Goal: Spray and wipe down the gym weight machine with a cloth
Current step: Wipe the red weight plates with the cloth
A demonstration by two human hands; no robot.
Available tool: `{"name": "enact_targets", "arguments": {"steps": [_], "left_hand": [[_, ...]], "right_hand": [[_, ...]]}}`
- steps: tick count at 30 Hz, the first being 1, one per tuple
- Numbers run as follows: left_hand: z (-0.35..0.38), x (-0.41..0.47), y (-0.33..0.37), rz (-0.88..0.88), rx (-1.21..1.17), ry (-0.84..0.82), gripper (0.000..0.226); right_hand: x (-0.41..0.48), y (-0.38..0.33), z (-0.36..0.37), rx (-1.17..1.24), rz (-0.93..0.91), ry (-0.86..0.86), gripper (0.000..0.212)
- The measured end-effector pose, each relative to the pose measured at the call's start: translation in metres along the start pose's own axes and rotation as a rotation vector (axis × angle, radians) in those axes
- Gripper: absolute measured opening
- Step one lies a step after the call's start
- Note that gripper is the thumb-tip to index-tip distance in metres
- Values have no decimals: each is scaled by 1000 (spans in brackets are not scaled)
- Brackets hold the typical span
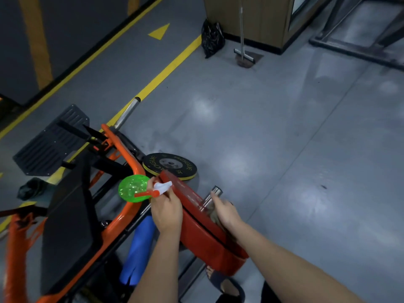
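The orange-framed weight machine [129, 147] fills the lower left. A red weight plate [203, 235] sits on its chrome sleeve [213, 194]. My left hand [167, 211] grips a green spray bottle [133, 189] with a white and orange nozzle, held beside the plate's upper edge. My right hand [225, 212] presses a crumpled cloth [215, 217] against the plate's face next to the sleeve; the cloth is mostly hidden under the fingers.
A black and yellow plate [170, 167] lies on the grey floor beyond the red one. A black footplate [52, 141] and a dark seat pad [67, 226] belong to the machine. A blue roller [137, 250] hangs below. A squeegee [243, 54], a black bag [212, 38] and a wooden cabinet [251, 18] stand far back.
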State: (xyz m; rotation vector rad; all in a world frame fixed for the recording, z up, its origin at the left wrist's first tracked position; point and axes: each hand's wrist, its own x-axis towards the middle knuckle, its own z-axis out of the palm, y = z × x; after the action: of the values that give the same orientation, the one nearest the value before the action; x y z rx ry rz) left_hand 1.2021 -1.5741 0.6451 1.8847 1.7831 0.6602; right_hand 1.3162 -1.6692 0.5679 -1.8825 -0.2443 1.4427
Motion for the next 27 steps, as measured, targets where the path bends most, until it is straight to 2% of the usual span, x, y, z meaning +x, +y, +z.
{"name": "enact_targets", "arguments": {"steps": [2, 4, 5, 7, 9, 11, 15, 18, 23, 27], "left_hand": [[3, -2, -2, 18, 33, 11, 40], [4, -5, -1, 21, 37, 31, 43], [4, -5, 0, 14, 41, 42, 43], [7, -6, -1, 28, 63, 52, 43], [8, -4, -6, 60, 98, 47, 42], [8, -3, -7, 37, 109, 52, 42], [7, -8, 2, 64, 62, 92, 36], [6, -10, 6, 93, 57, 99, 33], [7, -8, 5, 96, 65, 104, 34], [7, -8, 5, 72, 63, 94, 38]], "right_hand": [[-4, -22, 14, 100, -55, -20, 46], [-13, -44, 19, 147, -163, -50, 14], [-15, -52, 20, 157, -226, -84, 19], [-14, -52, 14, 134, -339, -159, 47], [-9, -30, 5, 58, -373, -195, 46], [-5, 10, -11, -41, -288, -183, 39], [-5, 92, -54, -163, 74, -145, 32], [1, 85, -47, -152, 144, -144, 27], [-7, -24, 1, 153, -98, -156, 24], [-12, -60, 11, 124, -327, -232, 30]]}}
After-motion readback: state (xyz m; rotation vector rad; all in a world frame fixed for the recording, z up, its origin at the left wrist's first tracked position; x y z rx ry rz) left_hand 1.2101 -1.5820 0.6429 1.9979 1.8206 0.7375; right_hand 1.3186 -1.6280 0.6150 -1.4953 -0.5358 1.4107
